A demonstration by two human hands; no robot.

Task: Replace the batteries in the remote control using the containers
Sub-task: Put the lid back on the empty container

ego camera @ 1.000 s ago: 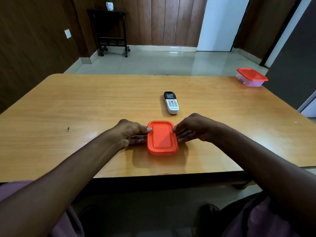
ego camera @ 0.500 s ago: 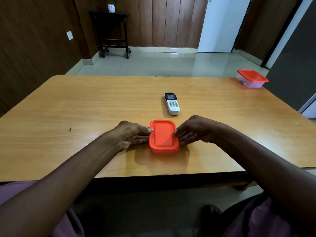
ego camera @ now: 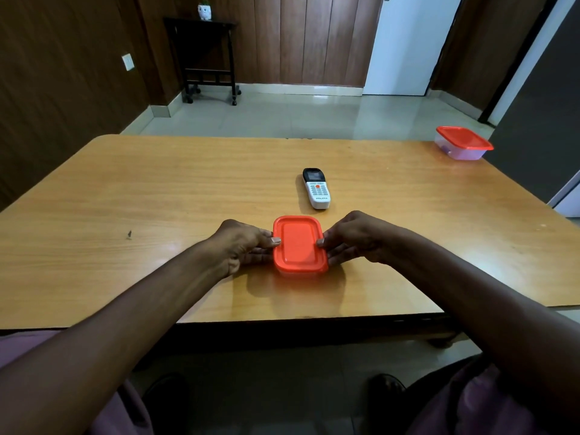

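A small container with an orange lid (ego camera: pixel 299 243) sits on the wooden surface (ego camera: pixel 157 196) close to its near edge, roughly in the middle, with its lid on. The left hand (ego camera: pixel 241 243) grips it from its left side, thumb laid on the lid's rim and the fingers (ego camera: pixel 260 255) pressed against the wall below. The right hand (ego camera: pixel 354 238) mirrors this on the right side, its thumb tip on the opposite rim and its fingers curled against that wall, so the container is grasped between both hands. Just beyond it, a little to the right and not touching, lies the remote control (ego camera: pixel 316 188), face up, white with a black display end pointing away from the person. Well apart, at the far right corner of the surface, stands a second container (ego camera: pixel 463 142) with a red lid over a translucent body, also closed. A small dark speck (ego camera: pixel 129 234) marks the surface to the left. Past the surface, a pale tiled floor (ego camera: pixel 282 114) runs to wood-panelled walls, where a dark side table (ego camera: pixel 204 54) carries a small white pot (ego camera: pixel 204 11).
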